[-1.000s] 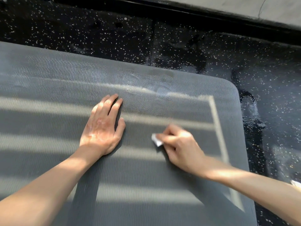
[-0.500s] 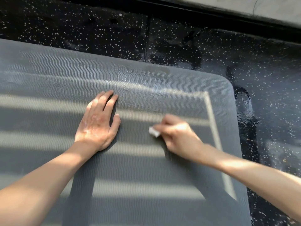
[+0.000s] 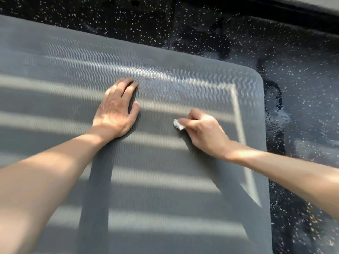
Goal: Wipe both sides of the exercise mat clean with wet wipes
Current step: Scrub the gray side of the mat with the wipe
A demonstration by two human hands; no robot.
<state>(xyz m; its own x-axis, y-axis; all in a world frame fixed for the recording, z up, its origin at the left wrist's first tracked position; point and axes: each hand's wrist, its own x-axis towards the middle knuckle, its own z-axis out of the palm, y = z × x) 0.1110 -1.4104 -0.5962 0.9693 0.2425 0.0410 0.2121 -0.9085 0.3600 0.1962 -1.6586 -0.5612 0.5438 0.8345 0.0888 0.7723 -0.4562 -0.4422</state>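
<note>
The grey exercise mat [image 3: 146, 180] lies flat on the floor and fills most of the view, its ribbed, wavy-textured surface crossed by bands of sunlight and shadow; its rounded far right corner sits in the upper right, and a pale line [image 3: 238, 125] runs parallel to its right edge before turning along the far edge. A glossy, damp-looking patch [image 3: 161, 76] shows on the mat just beyond the fingertips of the left hand. A small folded white wet wipe [image 3: 178, 124] is pressed against the mat in its right half, inside the pale line. The right hand [image 3: 205, 133] pinches that wipe between curled fingers and thumb, knuckles up, with only the wipe's left end showing past the fingertips. The left hand [image 3: 117, 110] lies flat, palm down on the mat to the left of the wipe and apart from it, fingers straight and close together pointing away from the person, thumb spread slightly to the right. Both bare forearms reach in from the lower corners and cast dark shadows across the mat. Around the mat, the floor [image 3: 238, 33] is black with pale speckles, shiny in places on the right, and a dark strip [image 3: 293, 13] borders it at the top right.
</note>
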